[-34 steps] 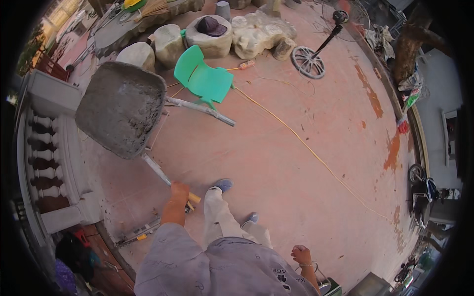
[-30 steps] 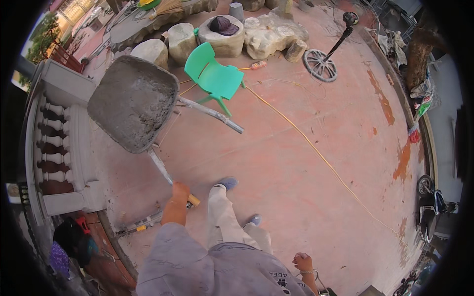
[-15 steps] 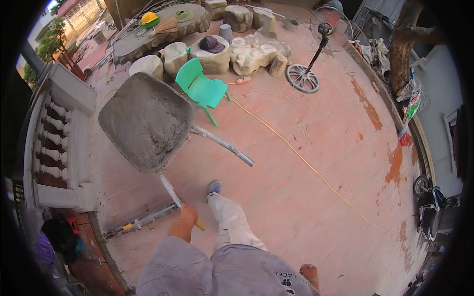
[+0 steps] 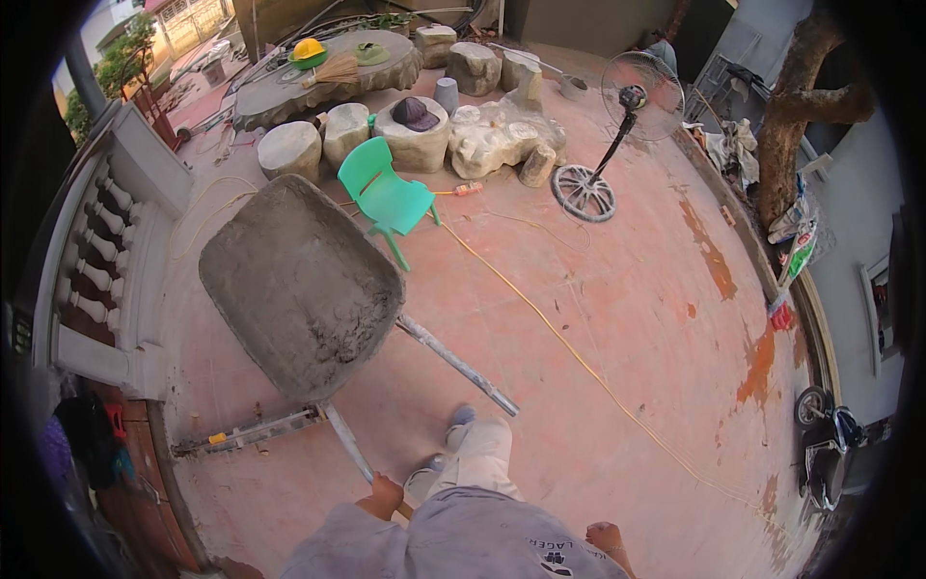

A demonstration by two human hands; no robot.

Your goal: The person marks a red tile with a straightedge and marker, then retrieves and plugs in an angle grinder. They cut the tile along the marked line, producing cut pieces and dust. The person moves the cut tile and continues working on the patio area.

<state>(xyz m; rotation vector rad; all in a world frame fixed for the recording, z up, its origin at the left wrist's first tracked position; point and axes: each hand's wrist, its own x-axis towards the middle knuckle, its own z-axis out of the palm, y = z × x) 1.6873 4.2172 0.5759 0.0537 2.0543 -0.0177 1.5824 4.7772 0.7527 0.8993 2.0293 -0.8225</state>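
Observation:
The wheelbarrow stands ahead and to the left, its wide tray coated with grey wet mortar. My left hand is closed around its left handle; a short wooden-coloured end shows past the fingers. Nobody holds the right handle, a grey-smeared tube pointing toward me. At the lower right, my right hand is beside my shirt with its fingers curled. No object shows in it, and it is apart from the wheelbarrow.
A green plastic chair stands just beyond the tray. A long levelling bar lies left of the handle. A yellow cord crosses the floor. Stone stools, a standing fan and a white balustrade surround the area.
The wheelbarrow and my left hand on its handle appear lower and nearer in view. My feet have shifted; both shoes now show. The right hand remains beside my shirt.

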